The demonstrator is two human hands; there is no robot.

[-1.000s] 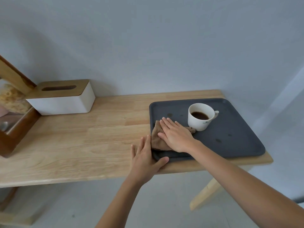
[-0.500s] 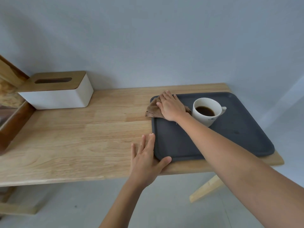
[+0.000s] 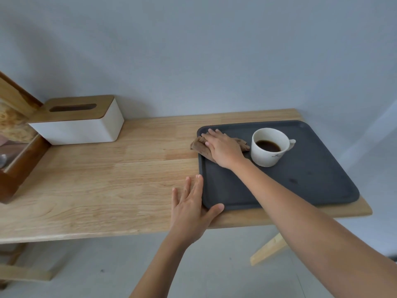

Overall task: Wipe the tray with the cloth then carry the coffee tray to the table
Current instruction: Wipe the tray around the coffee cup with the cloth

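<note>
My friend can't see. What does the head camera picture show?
A right hand presses a brown cloth onto the far left corner of a dark grey tray holding a white cup of coffee. The left hand steadies the tray's near corner on a wooden table.

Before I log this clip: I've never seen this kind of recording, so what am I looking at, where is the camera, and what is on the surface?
No machine here: a person wears one wide-angle camera on the head, looking down at their own bare arms. The right hand presses a brown cloth flat onto the far-left corner of a dark grey tray. The left hand lies open against the tray's near-left corner, steadying it; it grips nothing. A white cup of coffee stands on the tray. The tray rests on a wooden table, with a white tissue box at the back left.
</note>
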